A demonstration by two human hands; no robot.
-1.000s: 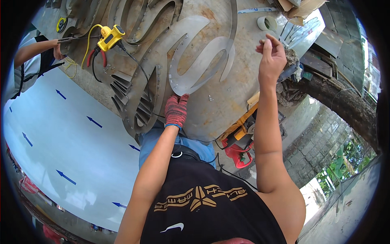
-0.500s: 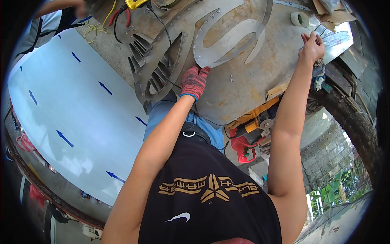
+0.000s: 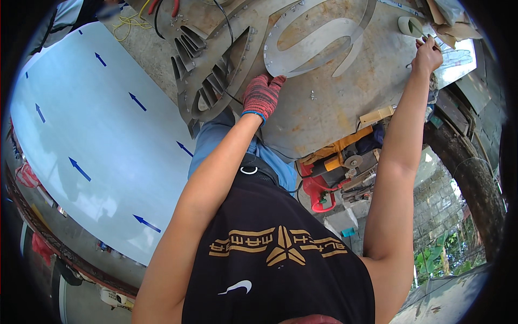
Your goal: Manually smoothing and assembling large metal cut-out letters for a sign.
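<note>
My left hand [image 3: 261, 95] wears a red knit glove and presses on the near edge of a curved, shiny sheet-metal cutout [image 3: 315, 39] lying on a rusty steel table [image 3: 329, 105]. My bare right hand [image 3: 429, 54] reaches to the table's far right, its fingers closed around a small thin object beside a roll of tape [image 3: 410, 25]; what that object is cannot be made out. A clear plastic sheet [image 3: 456, 59] lies just past the right hand.
A fin-shaped metal assembly [image 3: 208, 81] lies left of the cutout. A large white sheet with blue arrows [image 3: 102, 140] covers the left side. Power tools, yellow and red [image 3: 337, 167], sit below the table edge. Another person's sleeve [image 3: 67, 13] shows at top left.
The view has swung down and left, and my right hand has reached further right toward the tape roll. The gloved left hand stays on the cutout's edge.
</note>
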